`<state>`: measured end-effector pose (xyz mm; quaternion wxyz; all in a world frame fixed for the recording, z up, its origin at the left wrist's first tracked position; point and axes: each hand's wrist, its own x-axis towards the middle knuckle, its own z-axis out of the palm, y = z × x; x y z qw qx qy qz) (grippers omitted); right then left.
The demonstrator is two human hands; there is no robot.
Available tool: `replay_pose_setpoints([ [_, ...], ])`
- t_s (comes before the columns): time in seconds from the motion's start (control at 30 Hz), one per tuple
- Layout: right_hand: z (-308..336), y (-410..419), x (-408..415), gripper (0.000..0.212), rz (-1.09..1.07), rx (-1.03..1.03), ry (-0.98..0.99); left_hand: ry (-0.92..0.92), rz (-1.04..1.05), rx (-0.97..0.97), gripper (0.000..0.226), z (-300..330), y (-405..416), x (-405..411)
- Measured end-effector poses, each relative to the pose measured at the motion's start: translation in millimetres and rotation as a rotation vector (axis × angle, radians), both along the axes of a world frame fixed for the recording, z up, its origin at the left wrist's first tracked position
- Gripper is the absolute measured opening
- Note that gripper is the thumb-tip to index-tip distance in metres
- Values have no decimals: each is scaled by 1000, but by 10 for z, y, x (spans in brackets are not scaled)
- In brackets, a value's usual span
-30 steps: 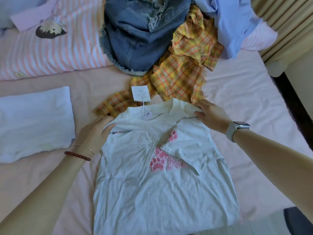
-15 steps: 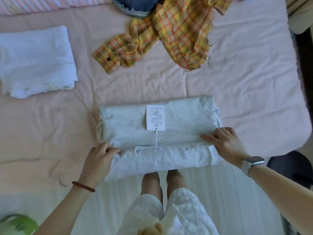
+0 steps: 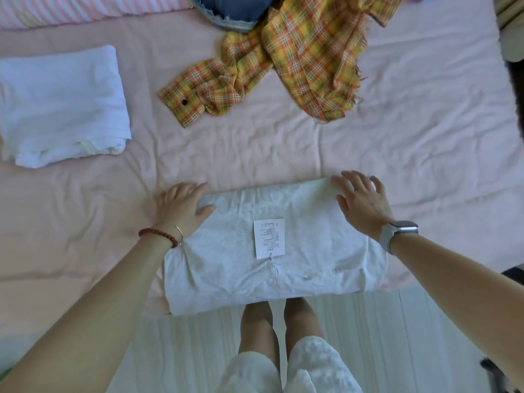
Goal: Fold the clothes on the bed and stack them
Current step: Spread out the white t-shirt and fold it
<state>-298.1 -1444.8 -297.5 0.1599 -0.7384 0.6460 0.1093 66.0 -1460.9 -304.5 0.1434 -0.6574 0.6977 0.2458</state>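
Head view: rectangular, creased cotton T-shirt (image 3: 297, 251).

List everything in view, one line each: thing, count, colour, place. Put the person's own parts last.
White T-shirt: 1, white, folded at the near edge of the bed, between the hands.
Paper tag: 1, white with print, lying on top of the folded T-shirt.
Folded garment: 1, pale blue-white, far left on the bed.
Plaid shirt: 1, yellow-orange, unfolded, far middle of the bed.
Denim garment: 1, blue, top edge, partly under the plaid shirt.
Striped fabric: 1, pink and white, top left.
Bed sheet: 1, pale pink, under everything.
Left hand: 1, red bead bracelet, resting on the T-shirt's left far corner.
Right hand: 1, grey watch, fingers spread over the right far corner.
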Motion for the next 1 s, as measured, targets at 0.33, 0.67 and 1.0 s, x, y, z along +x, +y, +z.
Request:
replay_pose_setpoints([
  [0.33,-92,-520,-108,26,-103,337,-7,142,-46,385,43,-60,-335,152],
  [0.67,612,-818,-249,16,-158,194,-178,261,75,242,23,650,-619,243],
  [1.0,1295,-2014,-79,25,-184,-423,-131,110,52,-509,24,1285,-1996,35],
])
